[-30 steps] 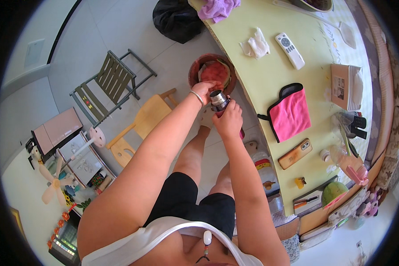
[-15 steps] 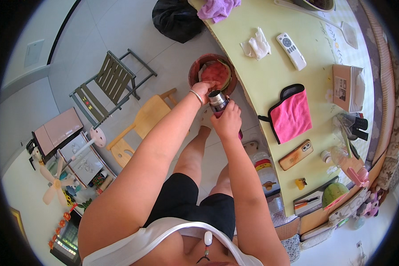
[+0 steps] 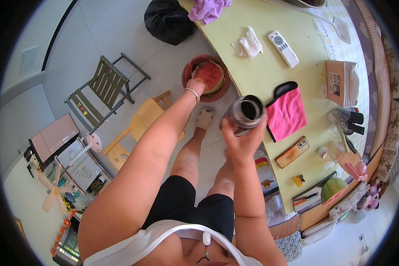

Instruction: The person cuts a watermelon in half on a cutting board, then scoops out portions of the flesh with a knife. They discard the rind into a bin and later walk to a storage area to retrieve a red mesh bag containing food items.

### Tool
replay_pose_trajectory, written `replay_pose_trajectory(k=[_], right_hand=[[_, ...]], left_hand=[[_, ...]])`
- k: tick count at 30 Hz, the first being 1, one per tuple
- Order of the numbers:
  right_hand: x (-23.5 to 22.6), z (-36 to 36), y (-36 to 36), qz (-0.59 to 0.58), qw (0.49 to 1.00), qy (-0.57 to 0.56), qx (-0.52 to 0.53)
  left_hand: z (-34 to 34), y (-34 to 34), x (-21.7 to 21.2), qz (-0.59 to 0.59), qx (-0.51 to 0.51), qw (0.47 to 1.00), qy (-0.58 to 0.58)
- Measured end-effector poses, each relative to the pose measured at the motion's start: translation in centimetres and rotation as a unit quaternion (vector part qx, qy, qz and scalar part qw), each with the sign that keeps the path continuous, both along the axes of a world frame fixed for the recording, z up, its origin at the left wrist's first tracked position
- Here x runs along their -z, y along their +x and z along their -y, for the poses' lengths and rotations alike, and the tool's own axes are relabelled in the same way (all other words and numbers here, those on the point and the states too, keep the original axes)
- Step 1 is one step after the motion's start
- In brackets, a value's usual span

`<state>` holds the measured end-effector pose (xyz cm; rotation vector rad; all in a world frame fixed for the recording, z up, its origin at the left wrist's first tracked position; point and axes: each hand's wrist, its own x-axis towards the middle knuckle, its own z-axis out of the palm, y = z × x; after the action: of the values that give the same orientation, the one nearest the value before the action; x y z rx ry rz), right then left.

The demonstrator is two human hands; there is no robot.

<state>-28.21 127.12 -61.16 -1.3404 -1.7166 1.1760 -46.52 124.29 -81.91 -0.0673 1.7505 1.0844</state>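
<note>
An open-topped dark glass jar (image 3: 246, 114) is gripped from below and from its side by the right hand (image 3: 243, 141), the fingers curled round its wall; the jar is held in the air just off the near edge of the pale green table (image 3: 270, 62), its mouth turned toward the camera. The left hand (image 3: 195, 85) is stretched down to a reddish-brown bowl (image 3: 189, 71) on the floor, and its fingers are closed on the rim or on the cut watermelon (image 3: 209, 75) lying inside; which of the two cannot be told. A silver bangle (image 3: 192, 92) is worn at that wrist.

On the table, a pink cloth (image 3: 287, 112) with a black edge is spread near the near edge, just beside the jar. A phone in an orange case (image 3: 292, 152) lies further along the same edge. A white remote control (image 3: 283, 48) and a crumpled white tissue (image 3: 249, 44) are set toward the middle, and a brown tissue box (image 3: 339, 83) stands near the far edge. A folding chair (image 3: 103, 85) and a wooden stool (image 3: 139, 124) are seen on the floor.
</note>
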Motion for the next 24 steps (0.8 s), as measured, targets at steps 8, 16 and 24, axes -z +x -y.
replay_pose_trajectory(k=[8,16,24], right_hand=[[0.4,-6.8,1.7,0.048,0.981,0.172,0.074],[3.4,-8.8,1.9,-0.109,0.978,0.151,0.093],[3.6,-6.9,2.7,-0.091,0.987,0.112,0.071]], left_hand=[[1.4,-0.4,1.9,-0.156,0.140,0.978,-0.001],[1.6,0.4,1.2,-0.211,0.094,0.971,-0.054],[0.8,1.6,-0.6,-0.290,0.141,0.941,-0.103]])
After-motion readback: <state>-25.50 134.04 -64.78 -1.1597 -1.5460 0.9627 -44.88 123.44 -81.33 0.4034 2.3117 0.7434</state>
